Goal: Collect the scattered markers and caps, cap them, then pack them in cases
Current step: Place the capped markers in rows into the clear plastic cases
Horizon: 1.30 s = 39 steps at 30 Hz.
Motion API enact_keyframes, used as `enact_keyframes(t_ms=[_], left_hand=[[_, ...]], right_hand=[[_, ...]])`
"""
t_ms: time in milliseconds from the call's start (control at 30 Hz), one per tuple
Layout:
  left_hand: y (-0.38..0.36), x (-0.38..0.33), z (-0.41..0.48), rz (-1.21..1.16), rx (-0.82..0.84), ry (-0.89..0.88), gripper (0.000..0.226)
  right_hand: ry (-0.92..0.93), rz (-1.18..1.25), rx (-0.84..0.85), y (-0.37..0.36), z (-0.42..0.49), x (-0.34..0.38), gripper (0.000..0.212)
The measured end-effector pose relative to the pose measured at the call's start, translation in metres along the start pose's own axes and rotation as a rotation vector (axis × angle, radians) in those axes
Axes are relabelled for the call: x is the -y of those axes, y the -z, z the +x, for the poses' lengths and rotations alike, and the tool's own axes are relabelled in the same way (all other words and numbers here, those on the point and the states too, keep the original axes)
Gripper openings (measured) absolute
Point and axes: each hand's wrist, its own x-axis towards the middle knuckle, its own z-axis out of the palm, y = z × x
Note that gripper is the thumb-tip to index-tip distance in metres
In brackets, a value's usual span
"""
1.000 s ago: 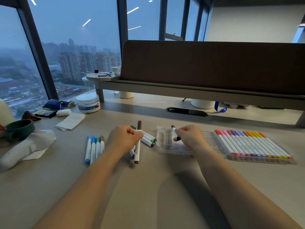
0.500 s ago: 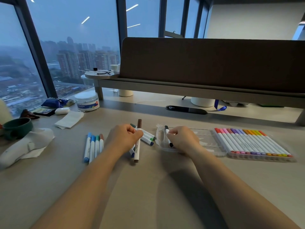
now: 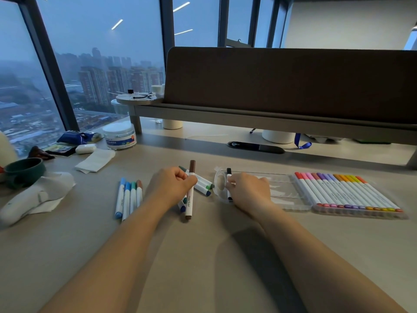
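Note:
My left hand (image 3: 172,186) grips a bundle of markers; a brown-capped marker (image 3: 191,189) stands out of it, with green and blue ones (image 3: 204,185) fanned to the right. My right hand (image 3: 247,190) pinches a black-capped marker (image 3: 229,175) at the left end of a clear plastic case (image 3: 284,188). The case's right side holds a row of several capped markers (image 3: 347,190), from red through purple to orange. Several more capped markers (image 3: 128,197), blue, teal and brown, lie side by side on the desk left of my left hand.
The grey desk (image 3: 203,256) carries a white tissue (image 3: 96,160), a round tub (image 3: 119,136), a green cup (image 3: 23,170), white cloth (image 3: 33,197) and packets at the left. A raised shelf with a dark panel (image 3: 282,86) runs across the back.
My right hand has lowered the black-capped marker from above the case down into its left end. My left hand kept its hold on the bundle.

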Motion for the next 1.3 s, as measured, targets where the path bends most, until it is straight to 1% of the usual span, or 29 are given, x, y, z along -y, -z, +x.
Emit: enact_keyframes(t_ms=[167,233,300,400,467,600,667,767,833,900,967,1000,1067,1133,1167,1233,1300], left_hand=[[0.001,-0.003,-0.003,-0.026,0.006,0.011,0.019],[0.001,-0.007,-0.003,-0.077,0.023,0.005,0.017],[0.0,-0.011,-0.005,-0.142,0.046,-0.007,0.017],[-0.002,-0.016,-0.008,-0.223,0.041,-0.014,0.019],[-0.004,-0.017,-0.008,-0.262,0.035,-0.011,0.018],[-0.007,-0.017,-0.008,-0.335,0.032,0.005,0.02],[-0.008,-0.017,-0.008,-0.366,0.035,0.009,0.021],[-0.011,-0.018,-0.009,-0.408,0.038,0.014,0.02],[-0.012,-0.017,-0.009,-0.432,0.05,0.007,0.019],[-0.012,-0.016,-0.008,-0.429,0.052,0.001,0.017],[-0.008,-0.013,-0.006,-0.33,0.032,-0.004,0.017],[-0.004,-0.011,-0.004,-0.225,0.019,0.001,0.018],[0.004,-0.003,0.001,0.059,0.012,0.033,0.019],[0.011,0.008,0.008,0.32,0.02,0.1,0.021],[0.013,0.014,0.01,0.414,0.03,0.139,0.023],[0.016,0.02,0.013,0.501,0.058,0.195,0.027],[0.018,0.022,0.014,0.523,0.104,0.21,0.029]], right_hand=[[0.011,-0.028,-0.008,0.004,-0.002,0.005,0.027],[-0.002,-0.008,-0.013,0.004,-0.004,0.005,0.027],[-0.025,0.071,-0.05,0.002,-0.007,0.004,0.028],[-0.032,0.237,-0.174,0.003,-0.008,0.004,0.027],[-0.019,0.359,-0.195,0.005,-0.01,0.006,0.027],[0.065,0.556,-0.12,0.005,-0.012,0.011,0.026],[0.116,0.617,-0.062,0.002,-0.013,0.015,0.028],[0.153,0.647,0.01,0.0,-0.015,0.021,0.036],[0.167,0.652,0.012,0.0,-0.015,0.023,0.03],[0.139,0.66,0.004,0.002,-0.014,0.021,0.028],[0.036,0.65,-0.053,0.006,-0.008,0.012,0.027],[-0.035,0.627,-0.085,0.008,-0.005,0.006,0.027],[-0.159,0.56,-0.112,0.012,0.0,-0.008,0.028],[-0.215,0.462,-0.11,0.013,0.001,-0.017,0.03],[-0.226,0.422,-0.11,0.012,0.001,-0.018,0.029],[-0.223,0.382,-0.117,0.008,0.0,-0.017,0.025],[-0.202,0.359,-0.136,0.005,-0.001,-0.014,0.023]])
